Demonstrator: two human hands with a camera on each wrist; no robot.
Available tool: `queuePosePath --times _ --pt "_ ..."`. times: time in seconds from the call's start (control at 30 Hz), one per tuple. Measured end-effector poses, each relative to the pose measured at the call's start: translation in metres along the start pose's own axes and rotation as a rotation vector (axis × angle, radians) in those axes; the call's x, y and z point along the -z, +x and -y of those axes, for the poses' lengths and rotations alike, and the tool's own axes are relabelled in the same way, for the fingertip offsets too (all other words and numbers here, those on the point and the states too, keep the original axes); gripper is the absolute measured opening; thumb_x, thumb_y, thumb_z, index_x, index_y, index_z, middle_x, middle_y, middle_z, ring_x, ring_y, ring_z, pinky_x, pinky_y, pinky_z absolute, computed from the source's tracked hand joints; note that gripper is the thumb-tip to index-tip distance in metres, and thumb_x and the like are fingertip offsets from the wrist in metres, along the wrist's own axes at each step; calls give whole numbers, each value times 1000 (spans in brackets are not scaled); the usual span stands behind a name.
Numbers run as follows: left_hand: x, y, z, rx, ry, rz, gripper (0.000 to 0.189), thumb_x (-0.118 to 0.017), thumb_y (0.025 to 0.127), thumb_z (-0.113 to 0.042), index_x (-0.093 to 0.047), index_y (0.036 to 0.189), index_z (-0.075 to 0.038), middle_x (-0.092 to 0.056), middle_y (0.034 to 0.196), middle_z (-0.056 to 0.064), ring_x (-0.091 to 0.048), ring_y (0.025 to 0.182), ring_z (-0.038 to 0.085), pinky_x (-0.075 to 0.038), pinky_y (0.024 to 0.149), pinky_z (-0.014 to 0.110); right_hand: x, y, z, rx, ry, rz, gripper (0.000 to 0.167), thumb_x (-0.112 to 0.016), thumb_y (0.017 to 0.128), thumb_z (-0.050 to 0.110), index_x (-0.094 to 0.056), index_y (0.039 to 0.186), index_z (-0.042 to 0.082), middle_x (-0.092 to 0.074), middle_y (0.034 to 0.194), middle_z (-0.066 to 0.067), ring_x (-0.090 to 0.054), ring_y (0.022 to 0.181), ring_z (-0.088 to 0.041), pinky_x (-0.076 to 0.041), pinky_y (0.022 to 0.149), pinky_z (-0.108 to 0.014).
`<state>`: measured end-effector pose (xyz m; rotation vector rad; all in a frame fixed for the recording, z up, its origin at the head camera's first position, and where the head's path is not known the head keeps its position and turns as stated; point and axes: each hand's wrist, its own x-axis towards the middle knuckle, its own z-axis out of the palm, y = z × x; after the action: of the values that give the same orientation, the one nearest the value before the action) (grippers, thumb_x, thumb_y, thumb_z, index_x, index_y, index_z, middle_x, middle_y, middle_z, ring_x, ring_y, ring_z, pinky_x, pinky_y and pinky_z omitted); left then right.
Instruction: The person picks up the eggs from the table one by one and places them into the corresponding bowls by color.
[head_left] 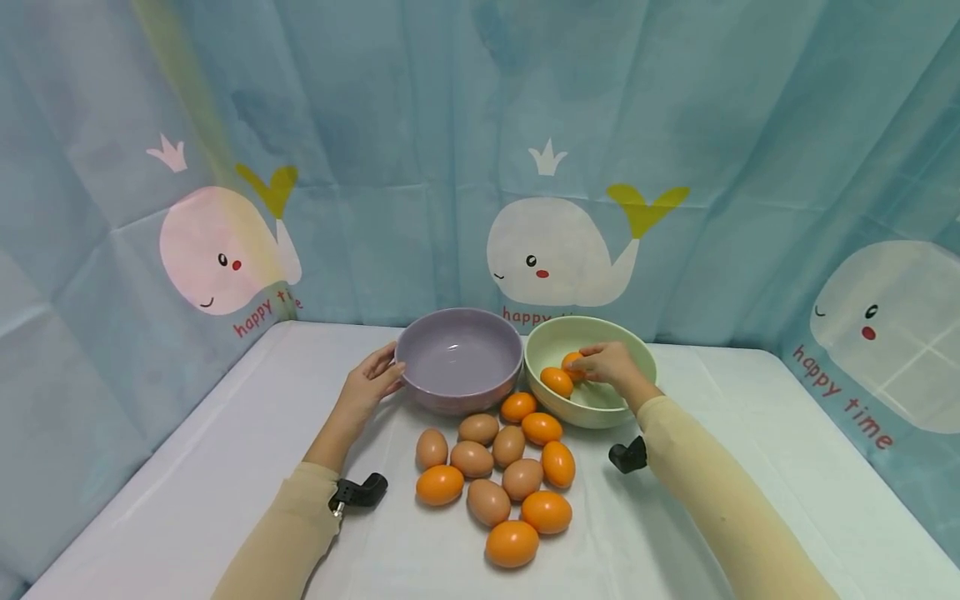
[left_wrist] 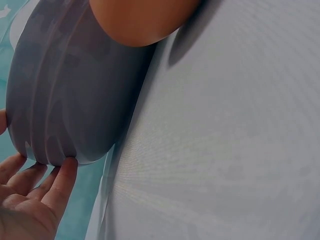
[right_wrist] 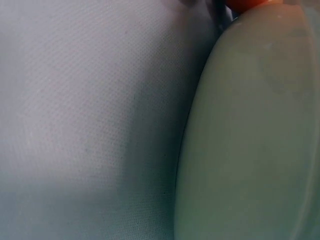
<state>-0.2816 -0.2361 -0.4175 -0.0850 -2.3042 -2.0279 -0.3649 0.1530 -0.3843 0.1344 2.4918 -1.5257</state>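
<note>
My left hand (head_left: 372, 380) rests its fingertips on the outer left wall of a purple bowl (head_left: 459, 358), with the thumb near the rim. In the left wrist view, the fingers (left_wrist: 64, 182) are spread and nearly straight against that wall. Inside a pale green bowl (head_left: 600, 412), my right hand (head_left: 609, 364) pinches an orange egg (head_left: 573, 364). Another orange egg (head_left: 557, 382) lies beside it at the bowl's bottom. The right wrist view shows the green bowl's outer side (right_wrist: 250, 130), but the right fingers are almost wholly out of it.
Several brown eggs (head_left: 472, 458) and orange eggs (head_left: 546, 511) lie grouped on the white tablecloth (head_left: 375, 550) in front of the bowls. The two bowls stand side by side. Behind the table hangs a blue curtain (head_left: 405, 233) with whale prints.
</note>
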Motion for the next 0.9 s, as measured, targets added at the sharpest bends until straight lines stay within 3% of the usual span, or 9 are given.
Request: queuePosePath --times 0.13,0.37,0.6,0.9 --pt "0 1 0 -4 11 -2 65 -59 101 -24 -30 156 -7 -31 162 14 -32 149 30 -52 104 27 0 1 0 6 -13 -6 52 -74 89 13 -57 135 -6 -52 144 -25 -64 102 -19 -62 83 -24" --pt "0 0 -1 4 8 -2 64 -59 101 -23 -30 156 -7 -31 162 13 -33 149 30 -49 108 36 -1 3 -1 8 -22 -1 54 -76 88 15 -58 133 -7 -53 143 -25 -64 113 -27 -62 86 -28" --pt "0 -1 -1 12 3 -5 65 -59 101 -23 -29 156 -8 -31 162 12 -34 149 28 -50 107 34 -3 4 -1 23 -28 5 54 -74 90 16 -56 135 -6 -51 145 -25 -59 124 -32 -60 96 -32" --pt "1 -1 0 15 8 -4 65 -59 101 -24 -29 157 -8 -31 163 12 -33 149 28 -50 107 33 -1 -1 1 55 -50 19 54 -73 91 15 -55 137 -6 -51 146 -24 -57 127 -34 -58 99 -35"
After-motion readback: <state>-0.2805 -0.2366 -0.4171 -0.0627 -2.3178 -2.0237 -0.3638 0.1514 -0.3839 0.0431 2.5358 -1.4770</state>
